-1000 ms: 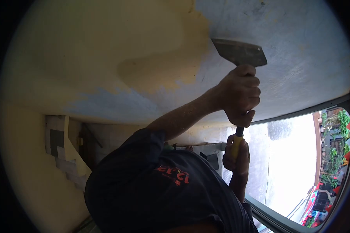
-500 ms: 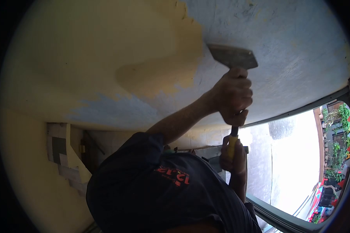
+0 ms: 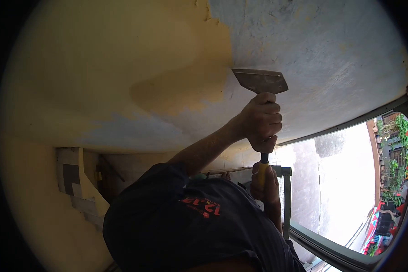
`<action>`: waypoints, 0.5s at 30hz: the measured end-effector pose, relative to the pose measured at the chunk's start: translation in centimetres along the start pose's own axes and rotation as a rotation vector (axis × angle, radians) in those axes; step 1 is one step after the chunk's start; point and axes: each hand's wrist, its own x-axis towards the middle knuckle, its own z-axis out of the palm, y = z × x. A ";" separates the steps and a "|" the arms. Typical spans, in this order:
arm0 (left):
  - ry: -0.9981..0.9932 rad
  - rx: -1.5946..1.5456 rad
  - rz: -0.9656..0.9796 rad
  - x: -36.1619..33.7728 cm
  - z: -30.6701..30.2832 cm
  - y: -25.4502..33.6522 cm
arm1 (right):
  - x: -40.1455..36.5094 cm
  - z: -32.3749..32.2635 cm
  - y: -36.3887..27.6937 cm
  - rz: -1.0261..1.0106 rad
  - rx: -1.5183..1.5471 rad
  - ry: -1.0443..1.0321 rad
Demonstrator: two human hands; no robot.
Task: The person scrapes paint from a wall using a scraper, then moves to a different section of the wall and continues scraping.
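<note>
A wide-bladed scraper [image 3: 260, 82] with a yellow handle lies against the painted wall, its blade edge at the border between yellow paint and the bare greyish-blue area. My left hand [image 3: 263, 120] is closed around its shaft just below the blade. Lower down, my right hand [image 3: 268, 183] is wrapped around the yellow handle [image 3: 262, 174]. The wall [image 3: 177, 36] carries yellow paint on the left, with a darker yellow patch beside the blade. To the right its bare surface [image 3: 322, 59] is scuffed and streaked.
At right, an opening with a metal frame [image 3: 340, 249] shows a bright pale surface [image 3: 344, 177], with plants [image 3: 399, 131] beyond. A grey-green metal bar [image 3: 287, 199] stands beside my right hand. Grey and white blocks [image 3: 70, 174] are at lower left.
The scraper has moved down in the view and slightly left, along the paint border. Both hands have moved with it and keep their hold. The view has shifted slightly.
</note>
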 end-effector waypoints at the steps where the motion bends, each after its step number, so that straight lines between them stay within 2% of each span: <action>1: 0.001 0.006 0.021 0.2 0.0 -0.1 | 0.3 -0.7 0.4 -0.029 -0.015 -0.005; 5: 0.016 0.032 0.086 2.7 -1.1 -0.9 | 0.9 -0.6 -1.4 -0.075 -0.067 -0.082; 11: -0.032 0.017 0.032 -0.3 0.9 -0.4 | 1.0 -2.1 0.8 -0.026 -0.004 -0.082; 15: -0.012 0.015 0.059 2.0 -0.6 -1.0 | 1.3 -0.7 -1.2 -0.044 -0.037 -0.081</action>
